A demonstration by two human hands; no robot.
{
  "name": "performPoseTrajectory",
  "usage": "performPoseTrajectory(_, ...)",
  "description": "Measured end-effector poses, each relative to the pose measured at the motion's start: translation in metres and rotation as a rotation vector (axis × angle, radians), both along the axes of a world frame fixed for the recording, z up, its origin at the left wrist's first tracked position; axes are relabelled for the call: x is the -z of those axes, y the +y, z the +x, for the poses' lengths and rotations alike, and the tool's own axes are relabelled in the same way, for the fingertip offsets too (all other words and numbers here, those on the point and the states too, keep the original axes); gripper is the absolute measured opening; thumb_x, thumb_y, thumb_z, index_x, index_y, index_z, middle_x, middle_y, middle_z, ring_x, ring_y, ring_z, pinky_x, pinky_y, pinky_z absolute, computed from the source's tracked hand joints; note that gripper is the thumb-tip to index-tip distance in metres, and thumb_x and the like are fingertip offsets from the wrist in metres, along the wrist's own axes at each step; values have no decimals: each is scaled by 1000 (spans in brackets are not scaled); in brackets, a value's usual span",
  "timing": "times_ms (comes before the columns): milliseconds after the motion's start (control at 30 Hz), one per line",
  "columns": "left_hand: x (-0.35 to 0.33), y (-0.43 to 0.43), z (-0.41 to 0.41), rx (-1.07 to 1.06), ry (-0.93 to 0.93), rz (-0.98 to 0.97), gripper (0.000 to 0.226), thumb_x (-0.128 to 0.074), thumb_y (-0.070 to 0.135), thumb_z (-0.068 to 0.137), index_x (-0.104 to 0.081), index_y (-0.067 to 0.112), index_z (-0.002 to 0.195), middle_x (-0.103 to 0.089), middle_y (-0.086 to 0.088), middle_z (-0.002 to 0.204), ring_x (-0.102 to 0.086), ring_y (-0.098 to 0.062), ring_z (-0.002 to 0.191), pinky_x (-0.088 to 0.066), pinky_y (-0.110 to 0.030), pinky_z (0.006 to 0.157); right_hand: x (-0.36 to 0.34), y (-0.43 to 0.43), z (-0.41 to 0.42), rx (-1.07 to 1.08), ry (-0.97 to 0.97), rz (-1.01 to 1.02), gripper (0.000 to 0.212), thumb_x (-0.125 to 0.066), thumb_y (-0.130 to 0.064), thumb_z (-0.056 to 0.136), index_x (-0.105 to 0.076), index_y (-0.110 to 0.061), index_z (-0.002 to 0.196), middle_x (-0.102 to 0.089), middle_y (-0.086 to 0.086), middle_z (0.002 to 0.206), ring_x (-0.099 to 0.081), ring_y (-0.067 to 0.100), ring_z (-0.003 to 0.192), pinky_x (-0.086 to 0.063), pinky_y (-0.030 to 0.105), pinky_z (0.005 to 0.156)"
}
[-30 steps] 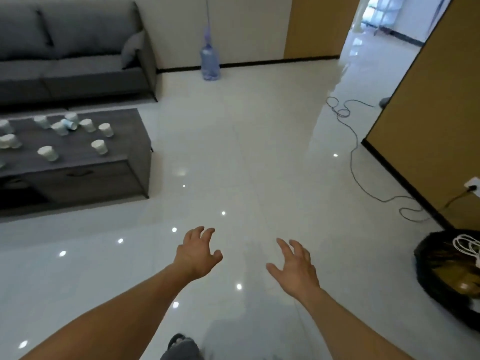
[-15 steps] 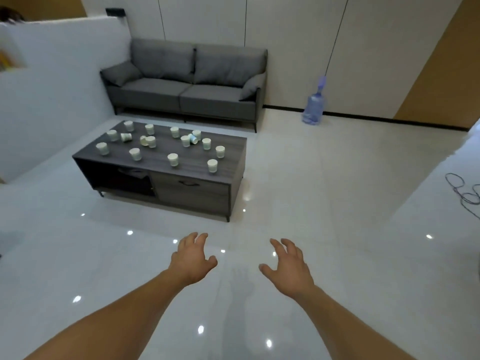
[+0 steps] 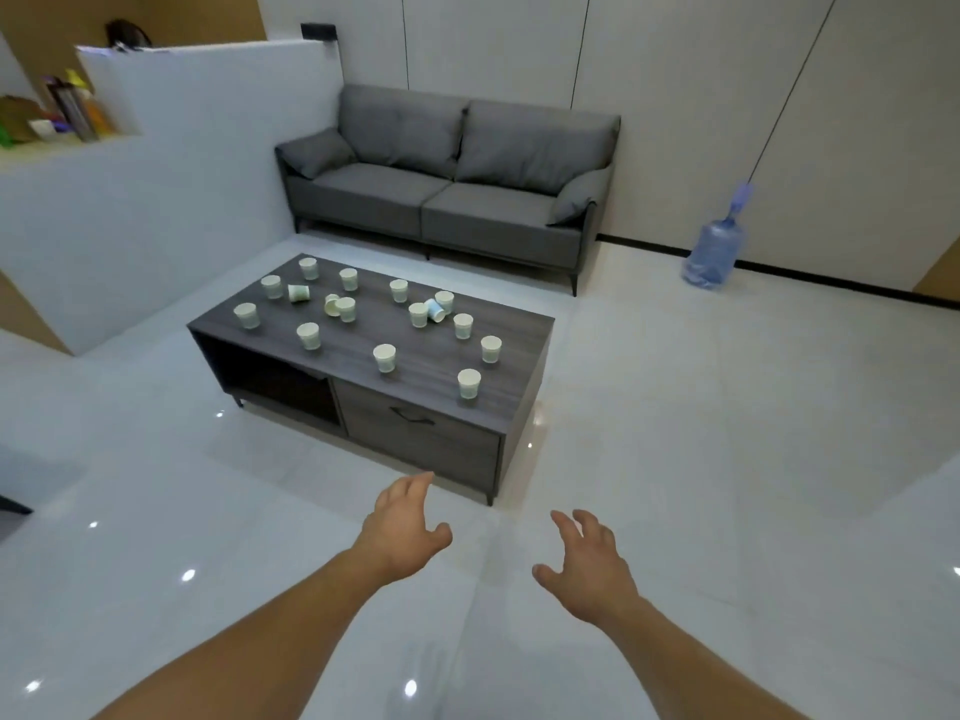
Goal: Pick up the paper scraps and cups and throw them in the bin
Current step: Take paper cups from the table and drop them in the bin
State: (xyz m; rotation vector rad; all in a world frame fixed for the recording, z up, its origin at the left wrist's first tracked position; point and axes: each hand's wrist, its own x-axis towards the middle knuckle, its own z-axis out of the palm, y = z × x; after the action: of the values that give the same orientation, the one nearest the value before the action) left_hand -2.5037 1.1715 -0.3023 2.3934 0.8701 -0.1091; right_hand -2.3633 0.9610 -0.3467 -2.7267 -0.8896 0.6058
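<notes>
Both of my hands are out in front of me over the glossy white tiled floor point(image 3: 727, 459), which throws back small ceiling-light glints. My left hand point(image 3: 402, 532) is empty, fingers spread and loosely bent, its fingertips reaching in line with the front right corner of the coffee table point(image 3: 426, 356). My right hand point(image 3: 589, 569) is also empty and spread, thumb out to the side, over bare floor just right of that corner.

The paper cups point(image 3: 384, 357) are scattered across the table's dark wood-grain top. They are small, white and tapered. Most stand upright, and one point(image 3: 469, 383) is nearest the front right corner. A few lie tipped on their sides, among them one near the back left corner point(image 3: 298, 292) and a bluish one point(image 3: 435, 310) against two upright cups. The table is a low box with an open cubby on the left and a drawer point(image 3: 415, 439) with a dark handle.

Behind it stands a grey fabric two-seat sofa point(image 3: 447, 200) with cushions at each arm. A blue water jug point(image 3: 712, 252) sits by the wall, and a white partition point(image 3: 182, 174) rises on the left.

Compared with half a second ago, the table sits further right in view, and the floor cable has gone from the right edge.
</notes>
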Motion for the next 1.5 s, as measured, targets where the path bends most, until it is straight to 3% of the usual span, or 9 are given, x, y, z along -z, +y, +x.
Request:
performPoseTrajectory(367, 25, 119, 111, -117, 15, -51, 75, -56, 41, 89, -18, 22, 151, -20, -1, 156, -18, -22, 143, -27, -37, 113, 4, 159, 145, -116, -16, -15, 79, -54, -55, 88, -16, -29, 152, -13, 1, 159, -17, 27, 143, -37, 44, 109)
performPoseTrajectory(667, 42, 290, 217, 98, 82, 115, 73, -56, 47, 85, -24, 22, 146, -26, -2, 152, -19, -24, 141, -28, -45, 113, 13, 322, 220, -58, -30, -23, 77, -56, -55, 88, -19, -32, 151, -12, 0, 159, -16, 26, 144, -37, 44, 110)
performPoseTrajectory(967, 65, 389, 295, 150, 167, 29, 75, -55, 47, 83, -26, 21, 147, -24, -5, 153, -21, -26, 140, -27, -46, 112, 36, 416, 283, -24, 39, -81, 75, -58, -49, 85, -23, -31, 149, -18, 2, 155, -22, 28, 139, -39, 43, 107)
performPoseTrajectory(1367, 182, 458, 397, 179, 343, -187, 78, -60, 43, 83, -23, 23, 149, -28, 0, 152, -28, -20, 137, -30, -32, 112, 188, 506, 409, -95, 211, -281, 75, -59, -44, 88, -18, -31, 150, -11, 3, 157, -21, 32, 139, -39, 47, 105)
performPoseTrajectory(1500, 243, 464, 435, 167, 361, -257, 80, -64, 44, 82, -23, 27, 148, -29, 2, 151, -31, -19, 136, -33, -36, 112, 252, 507, 428, -180, 223, -313, 85, -69, -34, 83, -16, -35, 149, -5, 3, 159, -19, 35, 140, -39, 49, 104)
